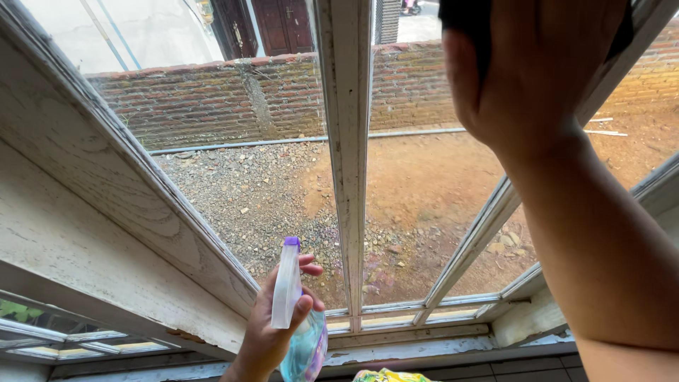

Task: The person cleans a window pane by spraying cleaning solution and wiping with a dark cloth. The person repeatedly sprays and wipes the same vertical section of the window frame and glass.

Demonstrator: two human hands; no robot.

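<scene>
Okay, my left hand [272, 329] grips the spray bottle [297, 322] low near the sill, nozzle up toward the glass [247, 177]. Right hand [537, 64] presses what's probably a dark cloth [463, 21] flat against the far right pane.

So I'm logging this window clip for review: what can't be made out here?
- Dark cloth, head view: mostly hidden behind the right hand and cut by the top edge.
- Spray bottle: its base is cut by the bottom edge, partly covered by the left hand.
- Yellow-green item: only a sliver shows.
</scene>
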